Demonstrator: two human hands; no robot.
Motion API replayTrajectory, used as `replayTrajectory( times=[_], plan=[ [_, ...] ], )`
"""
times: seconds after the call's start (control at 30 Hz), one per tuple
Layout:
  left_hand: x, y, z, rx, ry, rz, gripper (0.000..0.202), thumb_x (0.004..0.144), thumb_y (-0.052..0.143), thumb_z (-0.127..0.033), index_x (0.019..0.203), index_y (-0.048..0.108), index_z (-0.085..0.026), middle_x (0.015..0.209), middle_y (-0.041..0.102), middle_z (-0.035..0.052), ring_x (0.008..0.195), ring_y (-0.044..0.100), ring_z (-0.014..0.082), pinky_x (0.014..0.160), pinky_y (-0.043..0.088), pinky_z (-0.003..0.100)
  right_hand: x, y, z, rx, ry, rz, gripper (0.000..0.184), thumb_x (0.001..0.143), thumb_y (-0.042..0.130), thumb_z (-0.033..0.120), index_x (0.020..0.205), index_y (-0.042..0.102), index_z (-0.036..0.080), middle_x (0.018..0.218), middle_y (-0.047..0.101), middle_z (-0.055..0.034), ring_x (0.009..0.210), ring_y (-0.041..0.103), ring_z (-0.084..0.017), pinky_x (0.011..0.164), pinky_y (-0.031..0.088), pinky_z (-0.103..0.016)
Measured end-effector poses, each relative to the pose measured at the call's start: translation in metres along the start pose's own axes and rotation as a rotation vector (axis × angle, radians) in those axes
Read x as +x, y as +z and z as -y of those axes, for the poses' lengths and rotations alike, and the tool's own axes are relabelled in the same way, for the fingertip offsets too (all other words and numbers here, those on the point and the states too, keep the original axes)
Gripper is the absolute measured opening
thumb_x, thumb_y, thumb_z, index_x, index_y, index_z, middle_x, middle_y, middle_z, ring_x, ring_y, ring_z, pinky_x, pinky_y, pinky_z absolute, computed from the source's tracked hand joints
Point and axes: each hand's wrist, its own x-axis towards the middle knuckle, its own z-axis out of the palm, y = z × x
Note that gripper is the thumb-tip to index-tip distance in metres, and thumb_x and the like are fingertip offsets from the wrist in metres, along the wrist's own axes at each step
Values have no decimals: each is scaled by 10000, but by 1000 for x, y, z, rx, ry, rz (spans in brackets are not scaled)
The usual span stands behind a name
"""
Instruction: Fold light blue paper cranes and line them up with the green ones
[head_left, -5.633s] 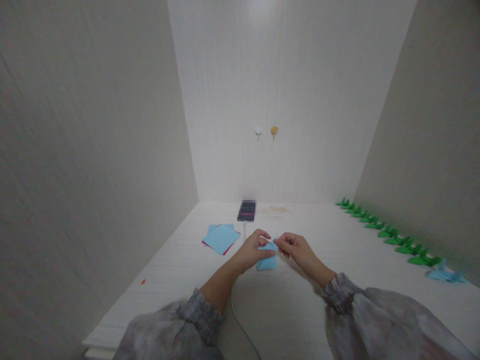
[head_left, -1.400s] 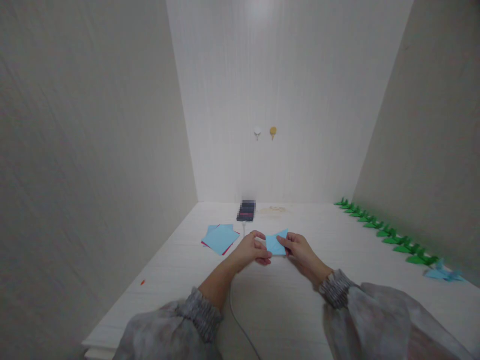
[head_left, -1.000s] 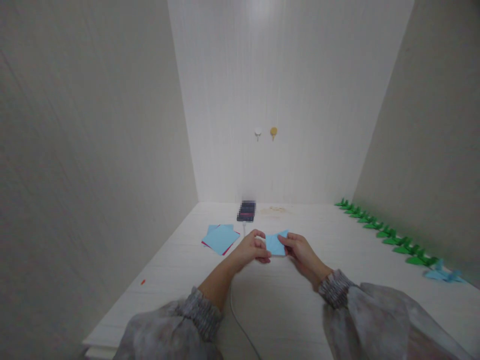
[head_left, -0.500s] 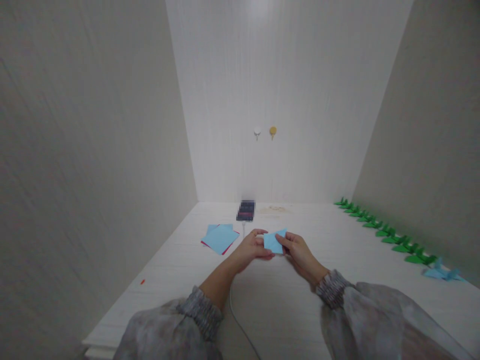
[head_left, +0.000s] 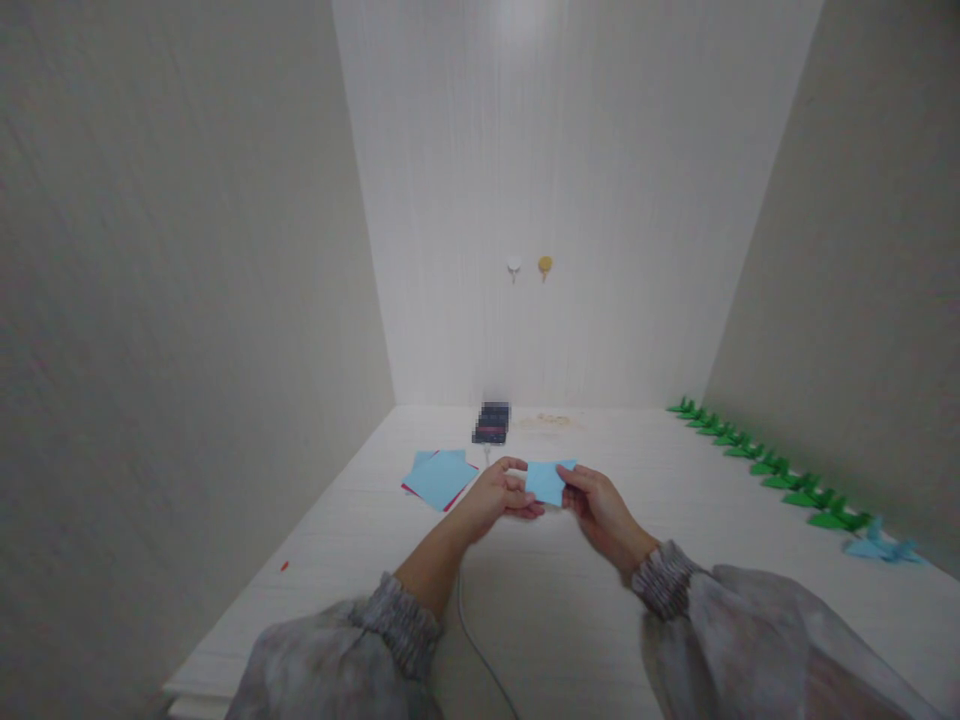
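A small folded piece of light blue paper [head_left: 545, 483] is held up between both hands, above the white table. My left hand [head_left: 501, 497] grips its left side, with the thumb over the lower left corner and the index finger along the upper left edge. My right hand [head_left: 598, 502] pinches the paper's right side, thumb on top near the upper right corner. The fingers behind the paper are partly hidden. Left of my hands lies a loose pile of square paper sheets [head_left: 441, 478], blue on top with a red edge showing beneath.
Along the right wall stands a row of folded green paper figures [head_left: 787, 478], with a blue folded figure [head_left: 881, 546] at its near end. Behind my hands lies a phone [head_left: 491, 423] with a white cable [head_left: 480, 650]. A small red scrap [head_left: 284, 566] sits at the left. Two hooks [head_left: 545, 265] hang on the back wall.
The blue paper has shifted slightly and looks more level. My left thumb now lies over its lower left corner, and my right thumb has slid outward toward the upper right corner.
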Motion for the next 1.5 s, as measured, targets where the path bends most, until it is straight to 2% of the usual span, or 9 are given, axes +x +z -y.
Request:
replayTrajectory(
  times=[0.33, 0.47, 0.63, 0.83, 1.0, 1.13, 1.23, 1.37, 1.5],
  plan=[
    [2, -8, 8, 23, -60, 93, 439, 499, 671, -125, 845, 402, -146, 577, 571, -18, 541, 602, 170, 548, 477, 298, -4, 2, 2, 78, 41, 93, 211, 610, 608, 337, 651, 555, 137, 617, 565, -16, 550, 500, -116, 506, 375, -230],
    [3, -11, 9, 45, -89, 91, 362, 513, 659, -123, 810, 452, -124, 610, 591, 10, 555, 603, 162, 556, 477, 283, -4, 2, 2, 55, 45, 73, 184, 603, 621, 305, 610, 552, 135, 584, 539, -3, 542, 484, -103, 525, 386, -223],
    [6, -14, 9, 42, -73, -37, 427, 514, 660, -112, 884, 447, -114, 638, 604, 36, 573, 600, 161, 573, 476, 292, -4, 1, 3, 3, 9, 65, 202, 604, 615, 322, 620, 572, 125, 605, 560, -25, 556, 498, -113, 518, 390, -222],
    [10, -14, 7, -5, 0, -289, 725, 568, 646, -149, 1164, 235, -161, 718, 605, 50, 572, 590, 146, 595, 474, 312, 3, -4, -2, -152, -11, -139, 260, 597, 592, 381, 644, 601, 125, 552, 567, -29, 457, 474, -110, 450, 371, -230],
    [11, -11, 5, 38, 8, -355, 668, 602, 627, -198, 1155, 252, -176, 795, 579, 69, 519, 571, 116, 544, 471, 282, 6, -9, 0, -365, -144, -246, 290, 631, 538, 428, 675, 629, 157, 483, 548, -6, 414, 441, -113, 416, 330, -230],
    [10, -2, 4, 50, 59, -256, 549, 605, 629, -280, 1079, 365, -198, 935, 528, 84, 555, 574, 112, 534, 472, 281, 3, -5, 6, -485, -271, -172, 279, 637, 547, 415, 720, 649, 170, 628, 606, -24, 502, 480, -124, 462, 353, -230],
    [8, 2, 4, 13, 74, -128, 387, 590, 645, -281, 918, 491, -144, 881, 556, 71, 635, 580, 119, 622, 468, 278, 1, -2, 9, -452, -256, -69, 254, 643, 549, 389, 708, 649, 164, 541, 573, -7, 478, 466, -115, 456, 356, -225],
    [8, 1, 4, -32, 85, -157, 261, 565, 663, -267, 717, 538, -96, 704, 597, 42, 654, 575, 110, 705, 443, 265, -3, 1, 11, -369, -214, 25, 226, 623, 575, 354, 710, 651, 160, 548, 577, -7, 503, 488, -116, 490, 387, -227],
    [9, -3, 3, -47, 104, -208, 263, 546, 670, -290, 680, 551, -96, 648, 610, 27, 638, 575, 114, 720, 438, 277, -6, 3, 14, -317, -192, 78, 258, 617, 586, 357, 755, 647, 148, 552, 580, -10, 520, 498, -119, 519, 397, -235]
  ],
)
